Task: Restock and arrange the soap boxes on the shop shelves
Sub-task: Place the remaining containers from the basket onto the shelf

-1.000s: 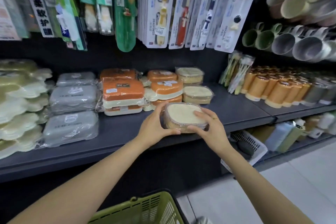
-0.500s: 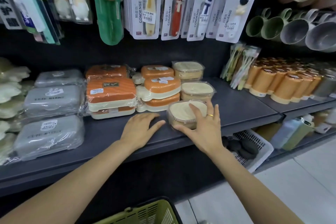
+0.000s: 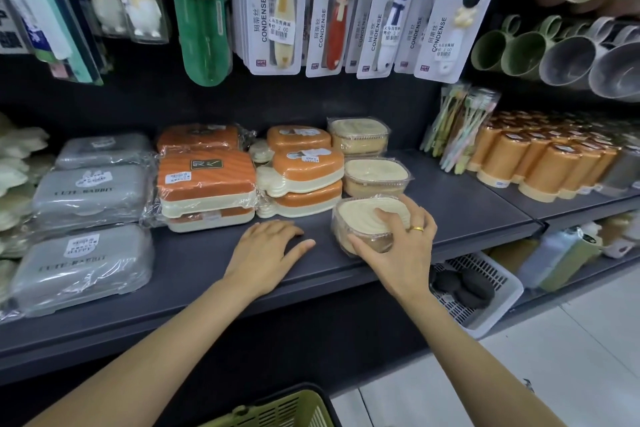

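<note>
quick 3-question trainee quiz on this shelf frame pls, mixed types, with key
1. True or false: the left hand is gripping an orange soap box.
2. Which hand has its grip on the cream soap box at the shelf front? A) left B) right C) both
3. Fill in: behind that box, ___ more cream boxes sit in a row toward the back.

Key
1. False: it rests flat on the bare shelf, fingers spread, touching no box.
2. B: the right hand, wearing a ring, holds it with fingers on the lid and thumb on the near side.
3. Two.
</note>
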